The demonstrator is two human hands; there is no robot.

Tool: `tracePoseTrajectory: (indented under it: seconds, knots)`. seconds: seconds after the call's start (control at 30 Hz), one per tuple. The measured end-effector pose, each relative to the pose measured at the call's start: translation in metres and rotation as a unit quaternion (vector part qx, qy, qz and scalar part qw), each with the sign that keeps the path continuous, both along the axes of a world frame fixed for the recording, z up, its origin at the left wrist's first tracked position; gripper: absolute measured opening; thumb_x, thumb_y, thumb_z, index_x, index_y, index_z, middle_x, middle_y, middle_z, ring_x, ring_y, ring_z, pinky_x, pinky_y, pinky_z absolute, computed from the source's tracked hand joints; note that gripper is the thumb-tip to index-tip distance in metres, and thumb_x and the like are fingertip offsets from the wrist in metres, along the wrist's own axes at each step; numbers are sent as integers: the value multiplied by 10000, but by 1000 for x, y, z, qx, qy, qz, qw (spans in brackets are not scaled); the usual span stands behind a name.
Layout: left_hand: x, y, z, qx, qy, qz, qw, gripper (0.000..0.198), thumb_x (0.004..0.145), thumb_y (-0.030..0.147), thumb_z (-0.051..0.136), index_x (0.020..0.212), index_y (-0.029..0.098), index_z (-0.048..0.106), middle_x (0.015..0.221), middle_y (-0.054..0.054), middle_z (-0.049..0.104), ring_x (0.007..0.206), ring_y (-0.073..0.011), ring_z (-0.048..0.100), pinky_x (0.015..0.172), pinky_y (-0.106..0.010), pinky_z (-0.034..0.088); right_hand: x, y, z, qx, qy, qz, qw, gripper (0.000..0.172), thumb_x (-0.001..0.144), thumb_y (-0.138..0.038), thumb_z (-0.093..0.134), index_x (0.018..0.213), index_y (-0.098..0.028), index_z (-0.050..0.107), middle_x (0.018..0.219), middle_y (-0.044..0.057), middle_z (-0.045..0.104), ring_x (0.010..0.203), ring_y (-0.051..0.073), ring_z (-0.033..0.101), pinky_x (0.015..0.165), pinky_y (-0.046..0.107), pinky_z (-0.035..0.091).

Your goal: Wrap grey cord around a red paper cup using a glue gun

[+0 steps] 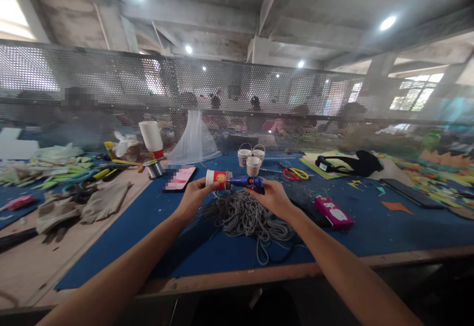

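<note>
A red and white paper cup (221, 180) lies sideways in my left hand (196, 195), its base end turned toward the right. My right hand (273, 196) is wrapped round a blue glue gun (249, 183), whose nozzle points left at the cup's end. Whether the nozzle touches the cup I cannot tell. Under both hands a loose heap of grey cord (248, 217) spreads over the blue mat (155, 247). Just beyond the hands stand three small cups with handles (254, 164).
A stack of paper cups (151, 137) stands at the back left, near a phone (179, 178). Scissors (295, 173) and a magenta box (334, 213) lie to the right. Gloves (99, 202) are at the left. A perforated metal screen (229, 89) borders the table's far side.
</note>
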State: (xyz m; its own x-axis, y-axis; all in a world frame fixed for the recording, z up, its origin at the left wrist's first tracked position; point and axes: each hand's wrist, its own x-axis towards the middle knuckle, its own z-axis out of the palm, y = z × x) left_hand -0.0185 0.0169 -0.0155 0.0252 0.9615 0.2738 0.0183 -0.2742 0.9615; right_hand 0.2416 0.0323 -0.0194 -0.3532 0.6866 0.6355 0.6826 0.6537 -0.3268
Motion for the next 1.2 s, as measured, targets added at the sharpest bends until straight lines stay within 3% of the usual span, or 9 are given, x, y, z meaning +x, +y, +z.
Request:
tracePoseTrajectory:
  seconds: [0.77,1.2]
  knots:
    - [0,3,-2,-5,-22,16,1000,379,680,456,798,922,164,784,961,-106,766,904,-292,667,865,-388,459,-1,-3,3,-23,-3,6,1000,311,879,-506,614,955,-220,708,735,26,711,649,182,646,613,233,398]
    - [1,0,1,-13,-15,-5,1000,346,720,436,775,940,169,776,979,-97,769,949,-282,661,942,-390,431,1,0,1,5,-3,-7,1000,299,885,-489,612,955,-217,714,736,27,718,642,187,653,607,241,385]
